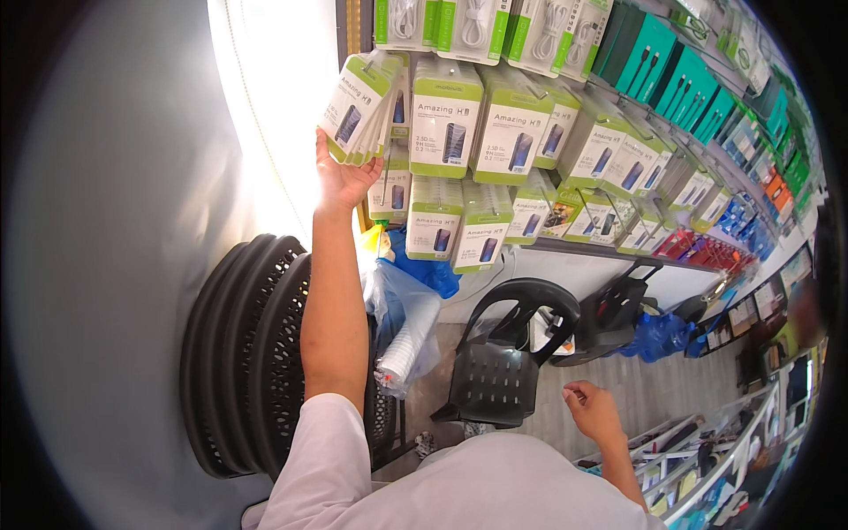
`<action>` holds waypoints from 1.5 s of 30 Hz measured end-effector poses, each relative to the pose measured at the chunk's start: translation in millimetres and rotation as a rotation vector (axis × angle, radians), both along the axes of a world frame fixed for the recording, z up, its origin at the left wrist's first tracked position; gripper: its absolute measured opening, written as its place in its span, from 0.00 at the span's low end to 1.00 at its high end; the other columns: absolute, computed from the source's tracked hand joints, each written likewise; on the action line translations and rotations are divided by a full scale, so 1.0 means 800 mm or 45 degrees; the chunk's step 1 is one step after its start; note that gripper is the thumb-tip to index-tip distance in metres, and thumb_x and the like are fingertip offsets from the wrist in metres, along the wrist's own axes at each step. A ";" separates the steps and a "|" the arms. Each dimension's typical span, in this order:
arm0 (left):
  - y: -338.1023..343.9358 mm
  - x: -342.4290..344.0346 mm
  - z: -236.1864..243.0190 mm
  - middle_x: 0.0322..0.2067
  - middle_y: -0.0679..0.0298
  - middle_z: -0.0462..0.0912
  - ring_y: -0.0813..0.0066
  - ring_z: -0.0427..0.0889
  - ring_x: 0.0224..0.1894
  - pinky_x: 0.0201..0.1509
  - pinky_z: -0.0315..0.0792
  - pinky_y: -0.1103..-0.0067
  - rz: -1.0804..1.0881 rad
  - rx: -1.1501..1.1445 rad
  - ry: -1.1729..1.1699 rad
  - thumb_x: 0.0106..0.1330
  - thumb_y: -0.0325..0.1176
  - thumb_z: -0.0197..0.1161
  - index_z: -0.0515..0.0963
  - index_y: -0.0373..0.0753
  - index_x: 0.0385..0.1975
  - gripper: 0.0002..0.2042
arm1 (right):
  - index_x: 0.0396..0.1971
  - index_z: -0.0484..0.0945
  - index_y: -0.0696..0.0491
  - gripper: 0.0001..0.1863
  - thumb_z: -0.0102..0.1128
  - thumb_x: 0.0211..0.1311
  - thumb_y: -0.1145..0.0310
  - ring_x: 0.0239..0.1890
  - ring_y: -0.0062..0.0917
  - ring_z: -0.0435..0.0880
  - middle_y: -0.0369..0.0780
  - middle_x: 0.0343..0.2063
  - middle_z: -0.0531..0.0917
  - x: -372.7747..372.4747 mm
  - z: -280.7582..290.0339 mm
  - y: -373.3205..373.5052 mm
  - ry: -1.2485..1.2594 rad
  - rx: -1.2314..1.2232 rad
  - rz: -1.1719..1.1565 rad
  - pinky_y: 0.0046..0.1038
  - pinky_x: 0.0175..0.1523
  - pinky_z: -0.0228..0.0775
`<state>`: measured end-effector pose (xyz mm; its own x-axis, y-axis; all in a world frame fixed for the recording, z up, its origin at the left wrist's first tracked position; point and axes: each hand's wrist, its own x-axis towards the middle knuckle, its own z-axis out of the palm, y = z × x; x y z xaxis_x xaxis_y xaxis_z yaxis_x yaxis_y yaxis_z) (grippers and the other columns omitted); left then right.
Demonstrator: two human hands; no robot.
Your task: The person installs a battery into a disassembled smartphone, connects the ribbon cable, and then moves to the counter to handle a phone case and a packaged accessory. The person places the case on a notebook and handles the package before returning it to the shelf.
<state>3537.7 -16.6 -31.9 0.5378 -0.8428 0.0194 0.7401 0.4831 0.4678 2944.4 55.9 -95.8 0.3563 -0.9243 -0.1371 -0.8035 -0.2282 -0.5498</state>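
Observation:
My left hand [347, 181] is raised to the wall display at the upper left. Its fingers and thumb close round the lower end of a bunch of screen protector packs [358, 110], white and lime green with a phone pictured on the front. The packs are tilted and fanned a little, their tops at the hanging rail. Just right of them hangs another row of the same packs [446, 119], close to the hand but not touched. My right hand [594, 412] hangs low beside my body, fingers loosely curled in, with nothing seen in it.
Boxed cables [649, 57] and more packs fill the wall to the right. Below stand a black plastic chair [495, 380] and stacked dark perforated chairs [256, 353]. A clear bag with white cups [406, 340] hangs between. Shelving [707, 468] lies at the lower right.

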 end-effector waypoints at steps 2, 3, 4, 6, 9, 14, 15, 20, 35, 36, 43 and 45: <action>0.001 -0.001 0.002 0.63 0.57 0.73 0.60 0.72 0.61 0.67 0.68 0.62 -0.002 0.007 0.026 0.67 0.73 0.59 0.66 0.46 0.72 0.43 | 0.45 0.87 0.57 0.14 0.67 0.69 0.62 0.31 0.32 0.89 0.47 0.30 0.89 0.001 0.000 0.000 0.013 0.004 0.012 0.32 0.40 0.80; 0.002 -0.001 0.003 0.63 0.57 0.73 0.60 0.73 0.61 0.67 0.68 0.62 -0.004 0.015 0.030 0.67 0.73 0.59 0.66 0.46 0.71 0.43 | 0.45 0.87 0.57 0.14 0.67 0.69 0.62 0.31 0.33 0.89 0.47 0.30 0.89 0.002 0.000 -0.001 0.008 0.019 0.007 0.32 0.40 0.80; 0.003 -0.001 0.004 0.62 0.57 0.73 0.60 0.73 0.61 0.67 0.68 0.62 -0.002 0.028 0.040 0.68 0.73 0.58 0.66 0.46 0.71 0.42 | 0.45 0.87 0.57 0.14 0.68 0.69 0.62 0.32 0.34 0.90 0.47 0.31 0.90 0.002 0.001 -0.001 0.016 0.012 0.020 0.33 0.41 0.80; 0.005 -0.002 0.006 0.62 0.57 0.73 0.60 0.73 0.60 0.67 0.68 0.61 0.002 0.043 0.040 0.68 0.72 0.58 0.67 0.45 0.71 0.42 | 0.46 0.88 0.56 0.14 0.68 0.68 0.62 0.33 0.37 0.91 0.47 0.32 0.90 0.002 0.001 -0.003 0.021 0.016 0.028 0.34 0.42 0.82; 0.010 0.000 0.006 0.62 0.57 0.74 0.60 0.73 0.60 0.67 0.68 0.61 0.010 0.044 0.009 0.69 0.72 0.56 0.68 0.45 0.70 0.41 | 0.45 0.88 0.56 0.14 0.68 0.68 0.62 0.33 0.37 0.91 0.47 0.32 0.90 0.001 0.000 -0.006 -0.005 0.034 0.025 0.34 0.41 0.82; 0.012 0.004 0.006 0.62 0.58 0.74 0.61 0.72 0.61 0.66 0.67 0.62 -0.022 0.000 -0.029 0.71 0.72 0.54 0.68 0.45 0.70 0.40 | 0.46 0.88 0.55 0.14 0.68 0.68 0.62 0.33 0.37 0.91 0.47 0.33 0.90 -0.003 -0.003 -0.008 -0.002 0.019 0.027 0.34 0.41 0.81; 0.011 0.004 0.006 0.63 0.57 0.73 0.61 0.71 0.61 0.66 0.67 0.62 -0.023 -0.015 -0.053 0.71 0.72 0.54 0.68 0.45 0.70 0.40 | 0.46 0.88 0.55 0.14 0.68 0.68 0.62 0.33 0.37 0.91 0.47 0.33 0.91 -0.004 -0.003 -0.007 0.002 0.016 0.026 0.34 0.41 0.81; 0.004 0.000 0.003 0.67 0.54 0.69 0.58 0.71 0.62 0.68 0.67 0.63 0.026 0.015 -0.008 0.72 0.71 0.54 0.64 0.44 0.72 0.41 | 0.46 0.88 0.55 0.14 0.68 0.68 0.61 0.33 0.37 0.91 0.47 0.33 0.91 -0.010 -0.001 -0.004 0.010 0.034 -0.012 0.35 0.42 0.81; 0.015 -0.017 0.005 0.71 0.52 0.64 0.54 0.67 0.72 0.79 0.62 0.58 0.020 -0.028 0.133 0.68 0.69 0.63 0.58 0.36 0.76 0.48 | 0.46 0.87 0.55 0.15 0.67 0.69 0.59 0.34 0.37 0.91 0.47 0.34 0.91 0.020 -0.001 -0.022 -0.037 0.077 0.090 0.35 0.42 0.82; 0.017 -0.017 0.005 0.72 0.54 0.64 0.54 0.66 0.72 0.80 0.61 0.59 0.028 -0.001 0.128 0.65 0.71 0.64 0.59 0.37 0.76 0.51 | 0.46 0.87 0.56 0.15 0.67 0.69 0.59 0.34 0.37 0.91 0.47 0.34 0.91 0.020 -0.003 -0.023 -0.044 0.078 0.100 0.35 0.42 0.82; 0.023 -0.025 0.001 0.66 0.57 0.74 0.59 0.72 0.66 0.72 0.65 0.63 0.073 -0.184 -0.010 0.70 0.65 0.62 0.67 0.43 0.72 0.39 | 0.46 0.87 0.56 0.15 0.67 0.69 0.60 0.33 0.38 0.91 0.47 0.36 0.91 0.021 -0.009 -0.030 -0.059 0.091 0.128 0.36 0.42 0.82; 0.020 -0.030 0.001 0.66 0.58 0.75 0.62 0.73 0.66 0.70 0.69 0.64 0.094 -0.251 -0.108 0.74 0.64 0.59 0.67 0.43 0.73 0.37 | 0.46 0.87 0.56 0.15 0.67 0.69 0.60 0.33 0.39 0.91 0.47 0.36 0.91 0.020 -0.007 -0.032 -0.058 0.103 0.121 0.36 0.42 0.82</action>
